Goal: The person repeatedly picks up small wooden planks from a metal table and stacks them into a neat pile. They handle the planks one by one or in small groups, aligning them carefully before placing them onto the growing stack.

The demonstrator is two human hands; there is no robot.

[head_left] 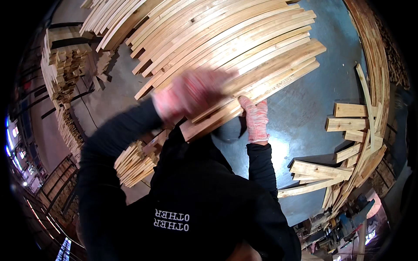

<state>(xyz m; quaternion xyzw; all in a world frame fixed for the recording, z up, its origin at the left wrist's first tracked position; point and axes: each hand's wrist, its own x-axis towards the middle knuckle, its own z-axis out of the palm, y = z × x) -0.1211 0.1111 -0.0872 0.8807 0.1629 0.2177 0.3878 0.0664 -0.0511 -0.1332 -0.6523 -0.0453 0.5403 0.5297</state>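
Long pale wooden boards (209,48) lie side by side in a broad row on a blue-grey metal table (300,104). At the row's near edge is the nearest wooden board (285,85), angled up to the right. My right hand (256,121), in a red-and-white knit glove, grips this board's near edge, thumb toward its top; some fingers are hidden. My left hand (193,93), gloved alike, is over the left part of the nearest boards. Motion smears its fingers, so its hold and any contact cannot be made out.
Short boards (347,125) and long strips lie in a loose pile along the table's right side. A bundle of boards (135,164) sits at lower left, beside my left arm. Stacked lumber (65,71) stands farther left. Machinery (339,226) shows at lower right.
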